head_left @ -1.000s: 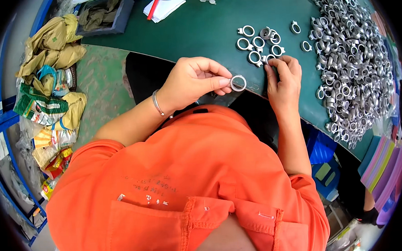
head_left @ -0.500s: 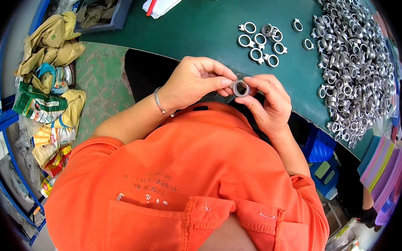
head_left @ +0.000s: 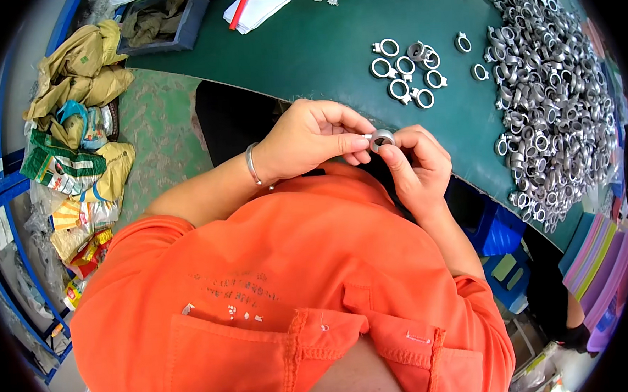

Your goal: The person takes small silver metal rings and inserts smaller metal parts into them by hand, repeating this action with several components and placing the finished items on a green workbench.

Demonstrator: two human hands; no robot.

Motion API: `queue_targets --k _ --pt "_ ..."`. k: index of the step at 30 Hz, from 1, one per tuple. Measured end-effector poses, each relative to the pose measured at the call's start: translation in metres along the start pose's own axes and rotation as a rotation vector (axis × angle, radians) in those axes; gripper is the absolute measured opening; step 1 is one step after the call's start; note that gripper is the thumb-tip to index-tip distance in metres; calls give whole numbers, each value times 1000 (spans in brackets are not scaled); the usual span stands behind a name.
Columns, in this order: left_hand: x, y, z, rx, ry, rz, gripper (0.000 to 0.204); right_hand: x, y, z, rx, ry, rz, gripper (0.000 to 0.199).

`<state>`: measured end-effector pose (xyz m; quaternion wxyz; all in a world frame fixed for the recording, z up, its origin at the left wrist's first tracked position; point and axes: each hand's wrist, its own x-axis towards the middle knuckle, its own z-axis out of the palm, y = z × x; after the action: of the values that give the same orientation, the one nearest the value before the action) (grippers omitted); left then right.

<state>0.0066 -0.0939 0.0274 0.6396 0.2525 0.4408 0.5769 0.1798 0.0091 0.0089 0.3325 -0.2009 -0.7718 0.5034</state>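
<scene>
At the far left of the frame I see crumpled bags (head_left: 76, 123) heaped on the floor. Just left of centre, my left hand (head_left: 309, 136) has its fingertips pinched together on a small metal ring (head_left: 380, 139), which sits in mid-frame above the orange shirt (head_left: 276, 283). My right hand (head_left: 419, 165) meets it from the other side, thumb and forefinger clamped on the same ring. Above it, on the green table (head_left: 306, 47), lies a small cluster of finished rings (head_left: 407, 70). Further right a big pile of silver rings (head_left: 550, 91) covers the table's edge.
</scene>
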Motion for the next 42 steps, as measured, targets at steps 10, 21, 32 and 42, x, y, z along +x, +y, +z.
queue_targets --k 10,21,32,42 --pt "2 3 0 13 70 -89 17 -3 -4 -1 263 -34 321 22" --pt "-7 -5 -17 426 100 -235 16 10 14 -28 -479 114 -42 16" --pt "11 0 4 290 73 -82 15 8 10 -22 101 14 221 6" --pt "15 -11 7 240 -8 234 8 3 -1 -8 478 14 313 13"
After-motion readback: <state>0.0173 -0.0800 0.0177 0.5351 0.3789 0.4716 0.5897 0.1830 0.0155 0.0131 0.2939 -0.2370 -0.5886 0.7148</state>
